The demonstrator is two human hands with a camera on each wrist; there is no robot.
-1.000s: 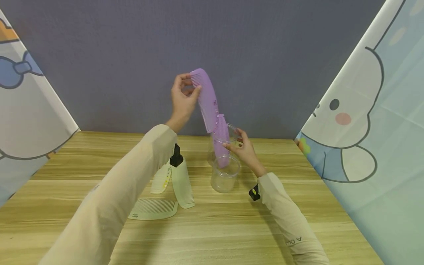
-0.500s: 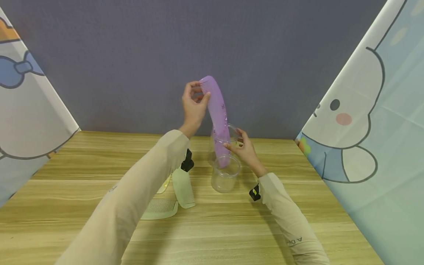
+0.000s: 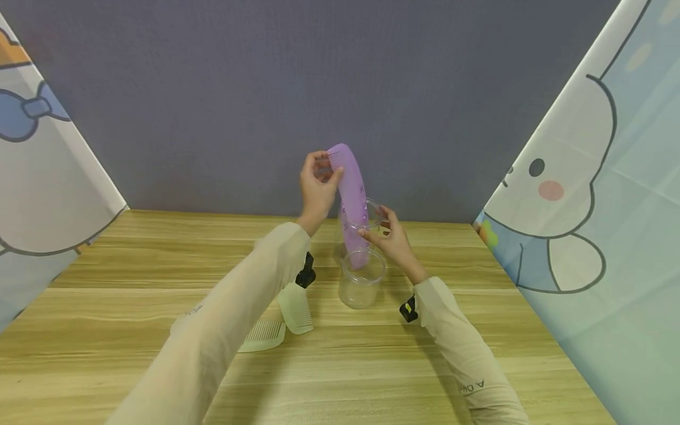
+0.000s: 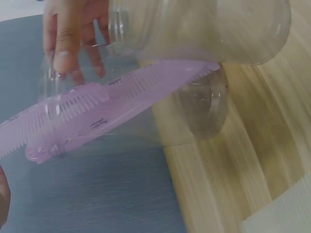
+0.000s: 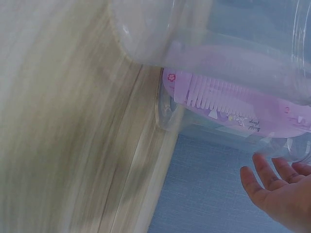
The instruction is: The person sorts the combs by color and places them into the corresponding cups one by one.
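Left hand: my left hand [image 3: 317, 188] sits just above the frame's center, pinching the top end of the purple comb [image 3: 353, 195] between thumb and fingertips.
Purple comb: stands nearly upright with its lower end down inside the rear clear jar [image 3: 360, 219]; a second purple comb [image 4: 68, 109] is in there too, easier to see in the left wrist view.
Right hand: my right hand [image 3: 392, 242], right of center, has its fingers curled on the rear jar's rim.
Front jar: another clear jar [image 3: 361, 285] stands just in front, lower in the frame.
Table: pale green combs [image 3: 295, 308] lie lower left of the jars on the wooden table [image 3: 106, 307], partly under my left sleeve [image 3: 234, 319].
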